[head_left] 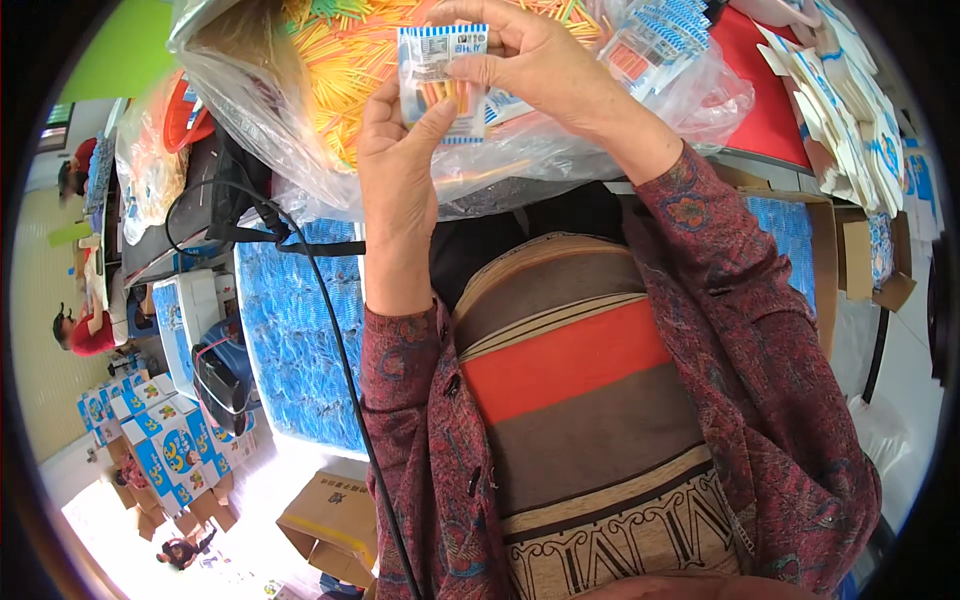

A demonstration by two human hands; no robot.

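A small clear packet (420, 77) with blue-and-white striped ends is held up between my two hands. Short pink, orange and yellow sticks show through its plastic. My left hand (400, 150) grips the packet's lower part, thumb across the front. My right hand (535, 65) pinches its upper right side between thumb and fingers. Beneath and beyond my hands, a heap of thin yellow, orange and green sticks (345, 85) fills a large clear plastic bag (250, 100). More packets (655, 45) with blue stripes lie to the right of my right hand.
Bundles of blue-and-white packets fill a wide container (300, 340) at my left. Flat white cartons (845, 110) are stacked on the red tabletop (765, 95) at right. A black cable (335, 330) runs down past my left arm. Cardboard boxes (330, 520) and other people are farther left.
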